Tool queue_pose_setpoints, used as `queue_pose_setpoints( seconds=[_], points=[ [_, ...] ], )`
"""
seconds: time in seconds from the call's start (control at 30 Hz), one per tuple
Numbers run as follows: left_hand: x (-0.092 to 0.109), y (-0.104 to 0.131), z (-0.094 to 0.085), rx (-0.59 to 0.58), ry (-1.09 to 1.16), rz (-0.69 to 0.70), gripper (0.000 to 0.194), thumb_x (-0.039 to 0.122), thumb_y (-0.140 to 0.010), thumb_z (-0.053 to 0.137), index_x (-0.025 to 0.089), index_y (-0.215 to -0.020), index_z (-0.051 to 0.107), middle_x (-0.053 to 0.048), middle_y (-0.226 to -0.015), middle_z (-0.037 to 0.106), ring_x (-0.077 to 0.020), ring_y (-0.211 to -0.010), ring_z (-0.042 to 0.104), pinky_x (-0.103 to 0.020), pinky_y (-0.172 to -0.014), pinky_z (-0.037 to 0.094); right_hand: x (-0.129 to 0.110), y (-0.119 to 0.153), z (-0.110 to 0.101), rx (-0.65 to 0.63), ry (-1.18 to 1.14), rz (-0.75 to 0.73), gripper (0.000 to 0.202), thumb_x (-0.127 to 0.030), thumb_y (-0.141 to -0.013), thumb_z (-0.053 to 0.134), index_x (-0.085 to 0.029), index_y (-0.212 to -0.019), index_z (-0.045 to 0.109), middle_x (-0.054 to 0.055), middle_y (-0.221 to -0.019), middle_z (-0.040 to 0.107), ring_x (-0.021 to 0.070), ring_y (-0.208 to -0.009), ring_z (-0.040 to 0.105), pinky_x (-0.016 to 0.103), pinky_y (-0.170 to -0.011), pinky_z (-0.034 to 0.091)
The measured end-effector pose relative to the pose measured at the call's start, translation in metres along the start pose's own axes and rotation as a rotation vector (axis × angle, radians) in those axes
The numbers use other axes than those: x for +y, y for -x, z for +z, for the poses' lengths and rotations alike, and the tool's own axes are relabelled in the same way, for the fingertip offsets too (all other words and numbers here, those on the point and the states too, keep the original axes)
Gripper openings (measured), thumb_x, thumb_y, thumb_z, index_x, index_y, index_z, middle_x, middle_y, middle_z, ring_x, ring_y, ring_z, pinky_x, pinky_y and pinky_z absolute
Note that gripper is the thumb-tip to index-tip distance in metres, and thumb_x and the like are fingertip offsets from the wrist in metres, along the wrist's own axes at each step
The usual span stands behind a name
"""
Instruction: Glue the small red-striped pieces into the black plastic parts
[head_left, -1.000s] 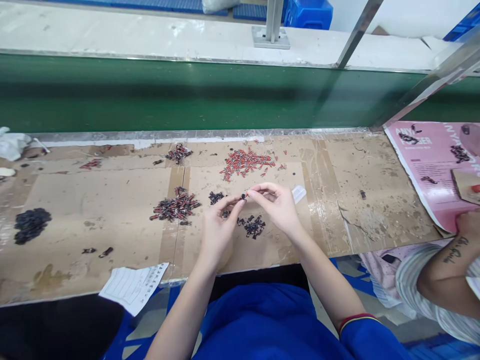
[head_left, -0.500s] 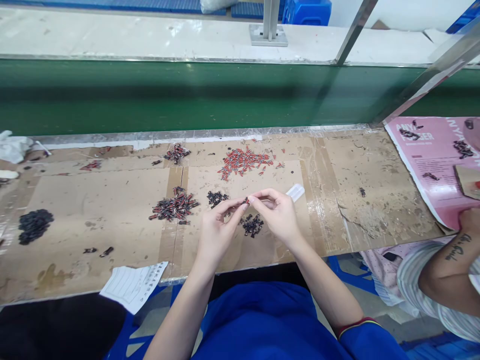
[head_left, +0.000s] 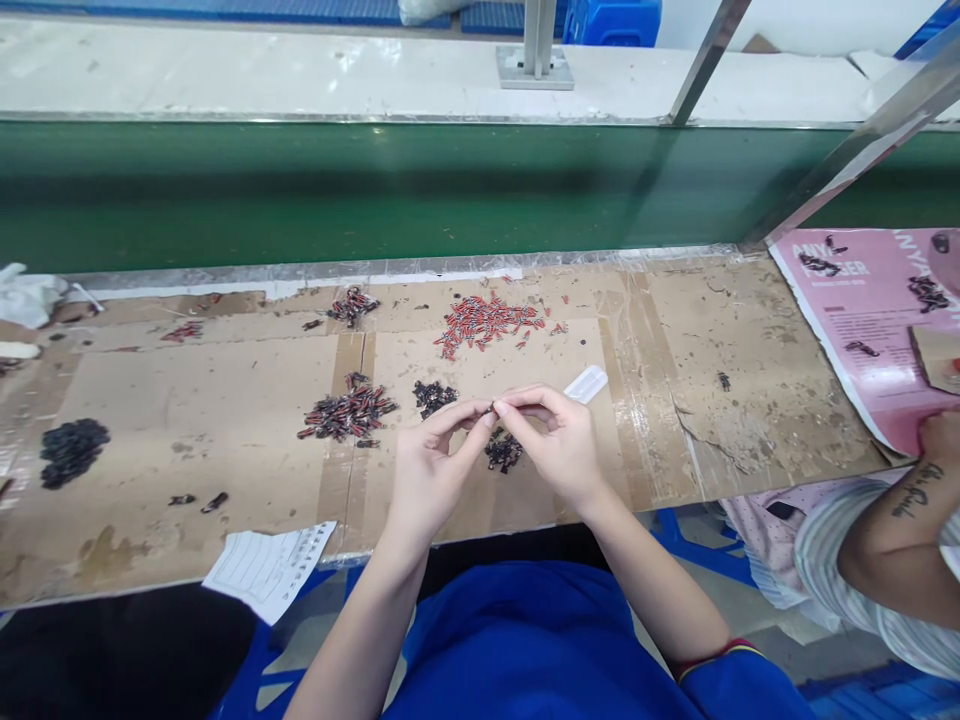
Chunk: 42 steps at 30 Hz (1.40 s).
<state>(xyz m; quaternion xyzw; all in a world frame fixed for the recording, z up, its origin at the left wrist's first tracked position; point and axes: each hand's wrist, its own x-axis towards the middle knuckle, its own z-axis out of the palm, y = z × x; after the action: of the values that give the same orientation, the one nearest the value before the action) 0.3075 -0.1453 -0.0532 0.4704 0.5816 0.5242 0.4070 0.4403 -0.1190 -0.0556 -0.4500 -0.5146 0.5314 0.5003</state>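
Note:
My left hand [head_left: 444, 452] and my right hand [head_left: 553, 440] meet fingertip to fingertip above the cardboard-covered bench. Pinched between both thumbs and forefingers is a small dark part [head_left: 490, 408], mostly hidden by the fingers. Just below the fingertips lies a pile of small black parts [head_left: 504, 452]; a second pile of black parts [head_left: 433, 397] is beside my left fingers. Farther back spreads a heap of small red parts [head_left: 484, 325]. To the left sits a heap of red-and-black pieces [head_left: 346, 412]. A clear plastic piece [head_left: 586, 384] lies behind my right hand.
Black oval pieces [head_left: 73, 452] are heaped at far left, with a paper slip [head_left: 270, 570] over the front edge. A green belt [head_left: 337, 195] runs behind. At right, a co-worker's arm [head_left: 900, 530] rests near a pink sheet [head_left: 847, 330].
Both hands stay together at nearly the same spot, the fingers shifting slightly around the small dark part. The piles look unchanged.

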Motion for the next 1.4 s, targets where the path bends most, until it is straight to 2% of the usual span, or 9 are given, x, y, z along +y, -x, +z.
queue_pose_setpoints(
  seconds=[0.23, 0.4, 0.6, 0.7, 0.83, 0.93, 1.03, 1.17, 1.4],
  points=[
    [0.004, 0.001, -0.001, -0.108, 0.048, 0.003, 0.018, 0.034, -0.073, 0.072, 0.019, -0.081, 0.078, -0.005, -0.075, 0.073, -0.0170, -0.070, 0.065, -0.030, -0.069, 0.057, 0.003, -0.010, -0.024, -0.219, -0.197, 0.212, 0.035, -0.041, -0.061, 0.085, -0.022, -0.088, 0.073, 0.002, -0.084, 0.075, 0.0188, -0.082, 0.072, 0.036, -0.081, 0.060],
    [-0.001, 0.003, 0.012, -0.161, 0.017, -0.005, 0.020, 0.036, -0.077, 0.069, 0.018, -0.081, 0.076, -0.006, -0.081, 0.075, -0.0182, -0.074, 0.068, -0.031, -0.073, 0.057, 0.000, 0.002, -0.031, -0.186, 0.103, -0.054, 0.015, -0.037, -0.084, 0.066, -0.024, -0.090, 0.073, 0.005, -0.095, 0.073, 0.0191, -0.090, 0.070, 0.035, -0.083, 0.058],
    [-0.019, -0.016, 0.015, -0.203, -0.233, 0.105, 0.046, 0.040, -0.079, 0.067, 0.021, -0.121, 0.061, -0.010, -0.111, 0.073, -0.0237, -0.102, 0.067, -0.040, -0.092, 0.053, 0.005, -0.002, -0.078, 0.083, 0.587, -0.185, 0.020, -0.035, -0.092, 0.052, -0.024, -0.094, 0.069, 0.008, -0.101, 0.071, 0.0217, -0.097, 0.066, 0.038, -0.083, 0.055],
    [-0.028, -0.030, -0.005, -0.146, -0.464, 0.201, 0.027, 0.035, -0.085, 0.057, 0.021, -0.107, 0.067, -0.009, -0.109, 0.072, -0.0250, -0.105, 0.065, -0.043, -0.095, 0.049, 0.016, -0.012, -0.122, 0.351, 0.804, -0.147, 0.027, -0.038, -0.092, 0.047, -0.021, -0.097, 0.068, 0.011, -0.101, 0.069, 0.0252, -0.098, 0.063, 0.043, -0.084, 0.054],
    [-0.036, -0.035, -0.022, -0.271, -0.617, 0.232, 0.017, 0.029, -0.084, 0.057, 0.022, -0.090, 0.072, -0.008, -0.095, 0.075, -0.0262, -0.096, 0.065, -0.042, -0.089, 0.049, 0.023, -0.016, -0.154, 0.569, 1.073, -0.157, 0.034, -0.041, -0.089, 0.048, -0.017, -0.102, 0.069, 0.017, -0.104, 0.066, 0.0325, -0.107, 0.055, 0.053, -0.095, 0.044],
    [-0.039, -0.028, -0.019, -0.382, -0.683, 0.228, 0.014, 0.028, -0.084, 0.059, 0.025, -0.085, 0.073, -0.006, -0.090, 0.076, -0.0258, -0.087, 0.064, -0.041, -0.085, 0.047, 0.019, -0.012, -0.145, 0.473, 1.064, -0.107, 0.043, -0.049, -0.086, 0.054, -0.019, -0.114, 0.066, 0.016, -0.111, 0.064, 0.0324, -0.107, 0.056, 0.051, -0.092, 0.045],
    [-0.042, -0.019, -0.009, -0.374, -0.786, 0.225, 0.011, 0.027, -0.083, 0.063, 0.025, -0.079, 0.073, -0.007, -0.083, 0.075, -0.0267, -0.082, 0.061, -0.041, -0.082, 0.045, 0.015, -0.008, -0.121, 0.281, 0.943, 0.160, 0.059, -0.062, -0.077, 0.063, -0.018, -0.117, 0.063, 0.009, -0.086, 0.068, 0.0268, -0.079, 0.064, 0.042, -0.075, 0.050],
    [-0.043, -0.012, 0.001, -0.348, -0.901, 0.246, 0.016, 0.020, -0.084, 0.060, 0.023, -0.074, 0.072, -0.008, -0.078, 0.073, -0.0270, -0.080, 0.060, -0.042, -0.083, 0.042, 0.019, -0.011, -0.091, 0.286, 0.959, 0.335, 0.068, -0.071, -0.064, 0.069, -0.016, -0.105, 0.064, 0.007, -0.068, 0.067, 0.0290, -0.071, 0.067, 0.039, -0.069, 0.049],
    [-0.039, -0.014, 0.007, -0.373, -1.038, 0.349, 0.023, 0.018, -0.091, 0.049, 0.022, -0.088, 0.072, -0.010, -0.090, 0.070, -0.0274, -0.093, 0.057, -0.039, -0.080, 0.039, 0.024, -0.028, -0.075, 0.296, 0.965, 0.367, 0.055, -0.040, -0.064, 0.078, -0.010, -0.108, 0.063, 0.017, -0.084, 0.072, 0.0347, -0.085, 0.070, 0.042, -0.075, 0.051]
  ],
)
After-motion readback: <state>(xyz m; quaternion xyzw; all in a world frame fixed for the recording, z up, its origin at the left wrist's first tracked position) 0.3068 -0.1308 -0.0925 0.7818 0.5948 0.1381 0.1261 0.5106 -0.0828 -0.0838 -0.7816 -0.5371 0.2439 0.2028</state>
